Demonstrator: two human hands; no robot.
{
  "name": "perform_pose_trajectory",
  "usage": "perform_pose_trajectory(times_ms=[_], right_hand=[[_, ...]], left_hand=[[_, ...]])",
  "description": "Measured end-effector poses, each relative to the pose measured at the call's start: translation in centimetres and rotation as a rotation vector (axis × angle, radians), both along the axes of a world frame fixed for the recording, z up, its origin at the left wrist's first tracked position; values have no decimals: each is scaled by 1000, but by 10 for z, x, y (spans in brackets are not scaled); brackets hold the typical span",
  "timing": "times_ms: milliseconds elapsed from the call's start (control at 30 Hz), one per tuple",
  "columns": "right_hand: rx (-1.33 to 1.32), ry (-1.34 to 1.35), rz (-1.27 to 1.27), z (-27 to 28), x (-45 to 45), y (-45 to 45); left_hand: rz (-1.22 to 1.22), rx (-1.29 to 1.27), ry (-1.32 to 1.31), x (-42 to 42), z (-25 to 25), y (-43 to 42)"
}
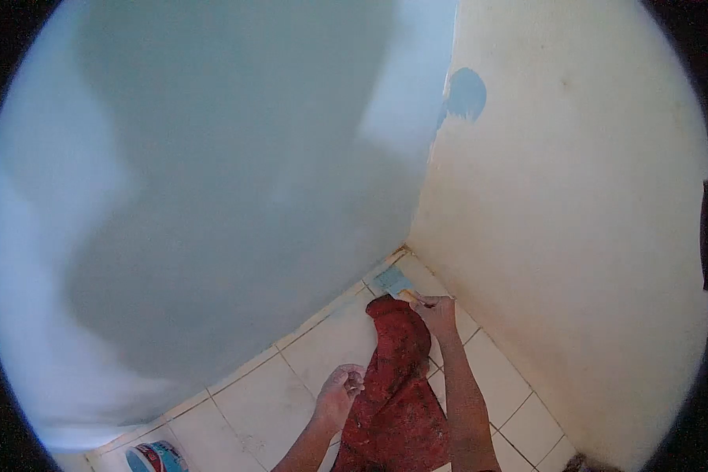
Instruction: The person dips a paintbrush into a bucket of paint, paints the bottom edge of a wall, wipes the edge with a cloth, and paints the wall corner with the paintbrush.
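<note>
My right hand (pixel 437 310) is closed around the pale handle of a paintbrush (pixel 393 281). Light blue paint coats its broad bristles, which are over the floor tiles close to the corner where the two walls meet. Lower and to the left, my left hand (pixel 344 390) is loosely curled beside the dark red patterned clothing (pixel 397 377) over my leg. No object shows in its fingers.
A light blue wall (pixel 236 197) rises on the left, darkened by a large shadow. The cream wall (pixel 566 220) on the right carries a blue paint patch (pixel 467 93). A paint bucket (pixel 157 456) stands at lower left on the pale tiled floor (pixel 263 393).
</note>
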State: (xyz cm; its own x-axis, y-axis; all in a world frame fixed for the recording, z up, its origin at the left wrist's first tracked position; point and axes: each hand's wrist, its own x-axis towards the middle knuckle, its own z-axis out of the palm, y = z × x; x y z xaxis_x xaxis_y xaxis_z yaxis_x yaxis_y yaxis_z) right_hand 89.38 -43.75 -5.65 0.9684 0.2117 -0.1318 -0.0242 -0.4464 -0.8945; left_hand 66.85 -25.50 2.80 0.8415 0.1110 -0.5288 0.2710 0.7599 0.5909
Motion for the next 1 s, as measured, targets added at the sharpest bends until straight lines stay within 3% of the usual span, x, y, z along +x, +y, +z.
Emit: perform_pose_trajectory(times_ms=[200, 467, 600, 633, 1000], right_hand=[[-37, -149, 94, 0, 0, 33], [56, -95, -67, 24, -10, 52], [230, -52, -201, -18, -21, 29], [193, 23, -198, 12, -24, 21], [-153, -130, -33, -6, 26, 11]], left_hand=[[16, 127, 54, 19, -10, 18], [72, 164, 26, 32, -6, 49], [105, 192, 68, 23, -8, 59], [103, 206, 73, 22, -7, 60], [96, 184, 74, 18, -11, 58]])
